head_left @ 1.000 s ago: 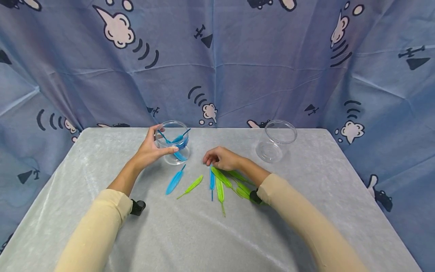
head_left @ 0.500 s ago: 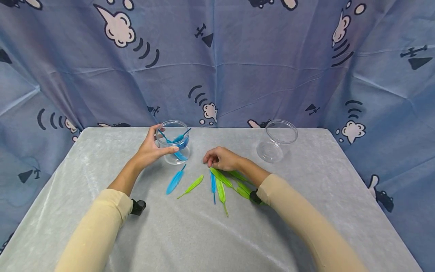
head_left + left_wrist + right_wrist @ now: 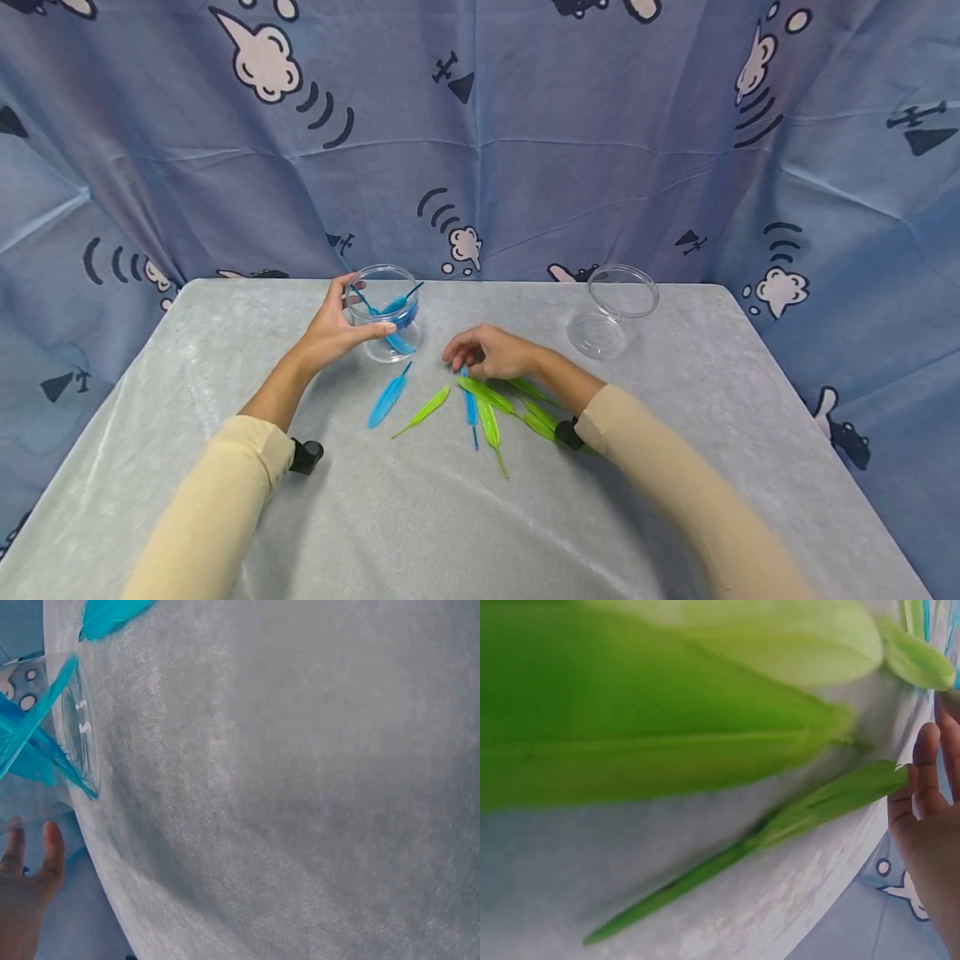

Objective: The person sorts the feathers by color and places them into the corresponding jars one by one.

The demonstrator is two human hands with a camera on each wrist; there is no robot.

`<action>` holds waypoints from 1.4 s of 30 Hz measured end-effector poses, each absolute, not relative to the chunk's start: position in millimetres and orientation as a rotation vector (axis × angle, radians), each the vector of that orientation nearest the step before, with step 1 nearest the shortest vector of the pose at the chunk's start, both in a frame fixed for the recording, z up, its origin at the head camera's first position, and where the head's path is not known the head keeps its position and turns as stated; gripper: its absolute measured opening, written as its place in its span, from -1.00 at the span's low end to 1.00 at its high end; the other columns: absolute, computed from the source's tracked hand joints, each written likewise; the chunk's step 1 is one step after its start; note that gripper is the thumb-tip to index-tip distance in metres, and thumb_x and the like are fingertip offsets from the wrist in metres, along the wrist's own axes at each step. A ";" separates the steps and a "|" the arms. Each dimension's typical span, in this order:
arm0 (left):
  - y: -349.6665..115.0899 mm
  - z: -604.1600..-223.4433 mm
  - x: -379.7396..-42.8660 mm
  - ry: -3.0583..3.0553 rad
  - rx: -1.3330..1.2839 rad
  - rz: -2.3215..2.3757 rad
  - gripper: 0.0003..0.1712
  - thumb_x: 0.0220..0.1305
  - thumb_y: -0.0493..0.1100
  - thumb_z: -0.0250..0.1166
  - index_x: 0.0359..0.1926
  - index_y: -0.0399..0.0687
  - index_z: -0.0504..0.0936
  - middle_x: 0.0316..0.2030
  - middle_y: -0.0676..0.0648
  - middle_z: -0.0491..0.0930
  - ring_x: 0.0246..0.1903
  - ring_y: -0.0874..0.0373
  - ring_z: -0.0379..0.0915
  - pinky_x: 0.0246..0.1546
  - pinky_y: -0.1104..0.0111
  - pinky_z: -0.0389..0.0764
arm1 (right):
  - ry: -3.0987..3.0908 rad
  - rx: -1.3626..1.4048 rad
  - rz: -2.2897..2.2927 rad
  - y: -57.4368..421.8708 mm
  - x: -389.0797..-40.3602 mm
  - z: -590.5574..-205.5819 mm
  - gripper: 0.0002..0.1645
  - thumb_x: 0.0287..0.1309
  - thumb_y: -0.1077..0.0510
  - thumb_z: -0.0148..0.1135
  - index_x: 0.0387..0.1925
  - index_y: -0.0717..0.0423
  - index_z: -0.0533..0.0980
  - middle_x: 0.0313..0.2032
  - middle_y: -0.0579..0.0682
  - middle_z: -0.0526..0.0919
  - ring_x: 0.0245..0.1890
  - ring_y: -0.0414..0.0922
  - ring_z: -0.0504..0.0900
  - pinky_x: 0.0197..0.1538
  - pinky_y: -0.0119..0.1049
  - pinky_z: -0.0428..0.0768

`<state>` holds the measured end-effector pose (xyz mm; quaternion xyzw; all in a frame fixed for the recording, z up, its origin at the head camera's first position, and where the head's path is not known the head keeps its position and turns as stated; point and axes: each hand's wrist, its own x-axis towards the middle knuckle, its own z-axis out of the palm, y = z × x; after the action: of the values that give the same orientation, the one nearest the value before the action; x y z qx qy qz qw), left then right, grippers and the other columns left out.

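A person's left hand (image 3: 337, 329) grips a clear jar (image 3: 377, 352) at the left of a grey-covered table (image 3: 360, 525), thumb across the near wall, with blue feathers (image 3: 393, 307) crossed inside. The right hand (image 3: 497, 352), its fingers bent downward, is at the far end of a blue feather (image 3: 471, 408); whether it pinches anything cannot be told. Green feathers (image 3: 483, 393) fan out beneath that wrist. A loose blue feather (image 3: 387, 402) and a lone green feather (image 3: 428, 407) lie side by side near the held jar, while a second jar (image 3: 600, 335) stands well apart at right, before a printed blue curtain (image 3: 540, 192).

From the left wrist, feathers show through the held jar's wall, two fingers just beside it.

From the right wrist, blurred green feathers loom close; the fingers meet one green tip, contact unclear.
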<state>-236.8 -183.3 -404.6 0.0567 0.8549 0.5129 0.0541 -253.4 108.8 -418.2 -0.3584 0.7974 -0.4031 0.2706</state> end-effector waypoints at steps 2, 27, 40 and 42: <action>-182.6 -404.2 -237.1 2.597 0.171 1.558 0.24 0.14 0.09 0.50 0.57 0.05 -0.18 0.49 -0.16 0.02 0.48 -0.23 -0.11 0.35 -0.17 0.18 | 2.130 -0.991 -1.082 109.1 -251.8 -416.7 -0.54 0.04 0.61 0.06 0.01 0.41 0.56 -0.20 0.20 0.67 -0.17 0.03 0.58 -0.07 -0.25 0.54; -184.5 -402.0 -234.9 2.589 0.168 1.550 0.25 0.14 0.13 0.48 0.57 0.05 -0.20 0.50 -0.20 -0.02 0.49 -0.26 -0.16 0.37 -0.18 0.14 | 2.133 -1.113 -0.858 113.9 -228.2 -421.0 -0.49 0.02 0.55 0.22 0.02 0.17 0.61 -0.21 -0.01 0.63 -0.39 -0.21 0.43 -0.30 -0.42 0.44; -183.7 -402.8 -235.3 2.592 0.168 1.548 0.25 0.13 0.13 0.49 0.57 0.04 -0.19 0.49 -0.20 0.00 0.48 -0.26 -0.14 0.37 -0.17 0.14 | 2.206 -1.165 -0.821 110.9 -226.7 -422.0 -0.64 0.09 0.51 0.25 -0.10 0.17 0.65 -0.30 -0.03 0.64 -0.45 -0.26 0.42 -0.33 -0.45 0.43; -183.8 -403.0 -235.7 2.592 0.167 1.549 0.25 0.13 0.13 0.49 0.57 0.04 -0.19 0.49 -0.20 0.01 0.48 -0.26 -0.14 0.37 -0.17 0.14 | 2.214 -1.175 -0.813 109.9 -226.9 -421.7 -0.65 0.10 0.51 0.25 -0.11 0.17 0.65 -0.31 -0.03 0.64 -0.45 -0.26 0.42 -0.33 -0.44 0.43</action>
<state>-235.7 -183.8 -403.0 0.0553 0.8556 0.5114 0.0589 -226.9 109.9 -421.7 -0.4316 0.8134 -0.2987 0.2506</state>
